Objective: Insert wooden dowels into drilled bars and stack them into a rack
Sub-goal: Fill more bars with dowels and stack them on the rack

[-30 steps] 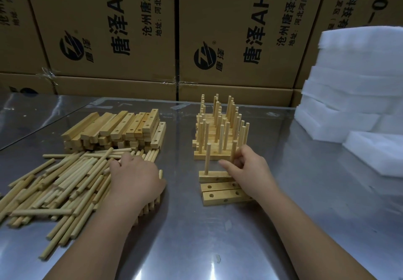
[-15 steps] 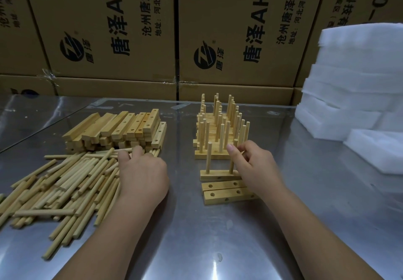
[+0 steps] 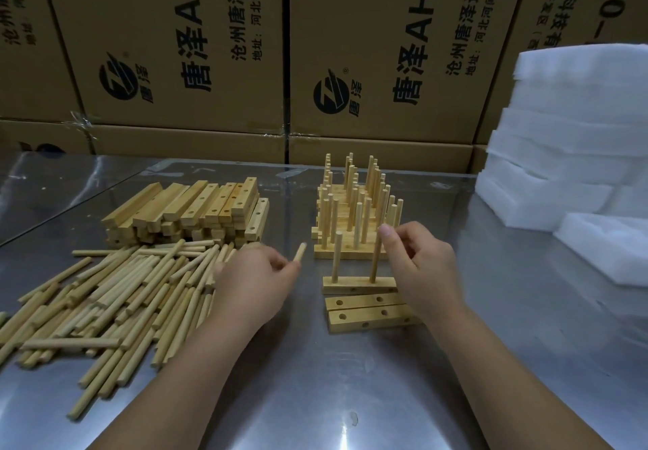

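Dowel [image 3: 301,252] fresh off pile [image 3: 105,291], pinched betw. thumb & fingertips of L hand [image 3: 259,277], tip poking up and right, in the air betw. pile and bars. A sec ago: same hand flat on pile, nothing lifted. So pick done, and already heading toward the work.

R hand [image 3: 426,270]: fingers curled, pinching top of 2nd dowel [image 3: 376,260], upright in rear bar [image 3: 361,284]. Stays on it as a sec ago; no real shift there. 1st dowel [image 3: 337,256] upright near bar's left end, untouched. Both look seated, but depth not readable from here.

Means for task: rear bar has two pegs in. Third hole, if any, hidden under R hand, so can't say whether bar is full. Prob. fresh dowel goes either there or into one of the empty bars [image 3: 364,300], two of them lying flat just in front, holes up, side by side and touching.

Rack [image 3: 350,214] just behind rear bar, already several rows deep. Rear bar not yet stacked onto it. Plenty left: bar stack [image 3: 196,211] behind pile, all on steel table [image 3: 315,397].
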